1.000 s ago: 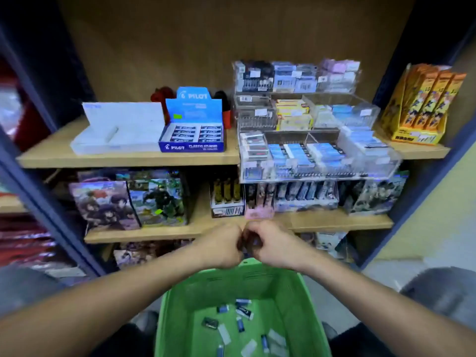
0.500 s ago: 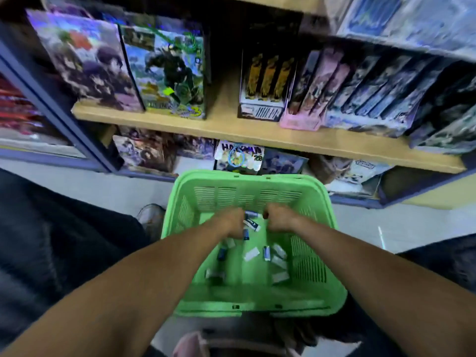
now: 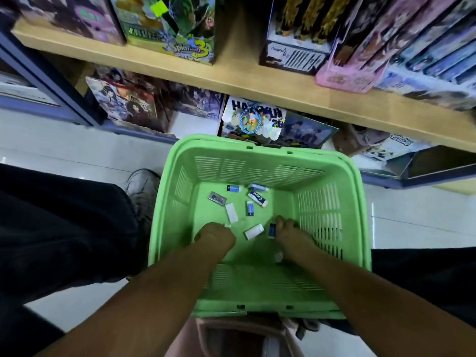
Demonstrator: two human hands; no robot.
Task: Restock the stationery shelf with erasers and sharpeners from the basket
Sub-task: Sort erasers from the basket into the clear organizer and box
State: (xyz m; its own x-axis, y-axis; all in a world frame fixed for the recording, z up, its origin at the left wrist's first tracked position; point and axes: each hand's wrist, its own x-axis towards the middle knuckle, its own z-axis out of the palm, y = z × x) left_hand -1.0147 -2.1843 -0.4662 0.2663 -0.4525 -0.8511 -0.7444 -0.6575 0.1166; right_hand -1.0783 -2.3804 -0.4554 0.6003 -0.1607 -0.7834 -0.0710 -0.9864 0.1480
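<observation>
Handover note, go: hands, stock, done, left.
Left hand: down in the green basket, fingers curled at a small white item; too hidden to say it is gripped.
Right hand: also in the basket, fingertips at a dark blue eraser; grip not confirmed.
Stock: about ten loose pieces on the basket floor, including a Pilot eraser, a white eraser and a grey sharpener.
Done: cannot tell; the display trays are out of view.
Left: pick up the pieces, lift them to the shelf, repeat until the basket holds none.
</observation>
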